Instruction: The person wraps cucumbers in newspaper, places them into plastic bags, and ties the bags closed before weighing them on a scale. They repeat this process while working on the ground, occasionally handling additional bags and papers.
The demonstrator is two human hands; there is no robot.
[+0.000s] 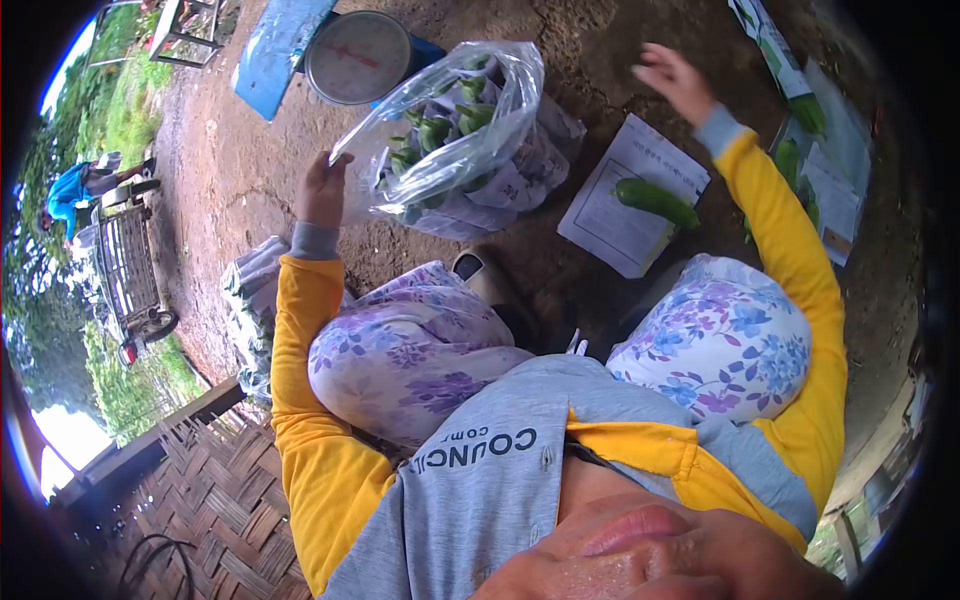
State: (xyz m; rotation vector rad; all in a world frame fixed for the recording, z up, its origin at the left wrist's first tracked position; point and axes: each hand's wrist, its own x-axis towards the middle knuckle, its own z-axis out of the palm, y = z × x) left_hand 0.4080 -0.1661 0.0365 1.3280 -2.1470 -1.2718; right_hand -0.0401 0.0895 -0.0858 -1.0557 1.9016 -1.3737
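My left hand (322,190) is closed on the rim of a large clear plastic bag (520,75). Inside the bag stand several long green vegetables (433,133), stem ends up, with printed paper (505,185) wrapped around them. My right hand (675,82) is raised above the ground to the right of the bag, fingers apart and holding nothing. Nearest to it is a printed paper sheet (625,235) on the ground, with one green zucchini-like vegetable (655,202) lying across it.
A round-dial scale (358,57) and a blue board (280,50) stand beyond the bag. More green vegetables (787,160) and papers (832,195) lie at right. A plastic bundle (255,300) sits by my left knee. Farther left, a person in blue (70,195) is beside a cart-like vehicle (130,265).
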